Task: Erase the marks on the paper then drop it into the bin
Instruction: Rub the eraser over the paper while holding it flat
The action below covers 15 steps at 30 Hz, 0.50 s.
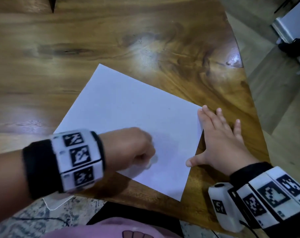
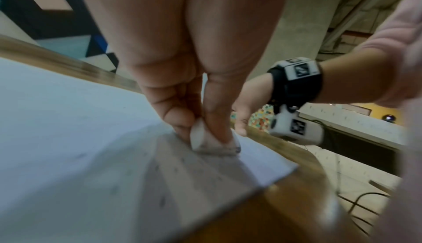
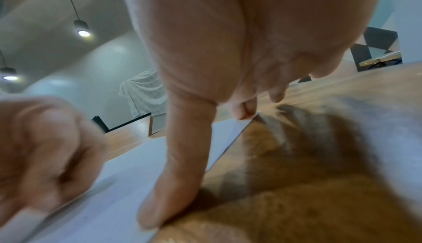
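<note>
A white sheet of paper lies flat and skewed on the wooden table. My left hand pinches a white eraser and presses it on the paper near its near right part; faint grey marks show on the paper close to it. My right hand lies flat with straight, spread fingers at the paper's right edge, thumb and index fingertip on the paper, the other fingers on the wood. No bin is in view.
The table's curved right edge runs just beyond my right hand, with floor past it. A white cable hangs at the near edge on the left. My pink shirt is at the bottom.
</note>
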### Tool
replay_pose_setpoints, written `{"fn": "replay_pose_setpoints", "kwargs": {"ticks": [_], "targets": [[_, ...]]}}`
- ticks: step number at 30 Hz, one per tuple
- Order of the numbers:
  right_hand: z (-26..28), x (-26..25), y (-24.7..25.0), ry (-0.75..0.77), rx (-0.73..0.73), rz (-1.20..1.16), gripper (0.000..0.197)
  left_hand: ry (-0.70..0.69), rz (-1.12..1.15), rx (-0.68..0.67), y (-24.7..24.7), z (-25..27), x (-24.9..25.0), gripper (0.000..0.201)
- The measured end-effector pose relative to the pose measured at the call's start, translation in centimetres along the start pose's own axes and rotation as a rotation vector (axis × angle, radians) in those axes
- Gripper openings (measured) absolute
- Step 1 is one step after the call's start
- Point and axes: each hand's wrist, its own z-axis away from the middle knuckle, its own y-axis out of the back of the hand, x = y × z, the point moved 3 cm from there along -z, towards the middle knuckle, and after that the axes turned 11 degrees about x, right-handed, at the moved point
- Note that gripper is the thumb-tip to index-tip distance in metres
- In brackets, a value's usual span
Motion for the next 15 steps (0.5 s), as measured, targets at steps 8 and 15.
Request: {"fn": "replay_pose_setpoints", "kwargs": {"ticks": [8,15], "targets": [[0.0,0.0,0.0,0.008,0.009,-0.004,0.141,0.045,0.051,0.136,2.5,-1.0,-0.5,0.007],[-0.1,0.1,0.0,0.013,0.021,-0.018,0.14,0.018,0.101,0.01,1.2,0.0,-0.7,0.011]]}}
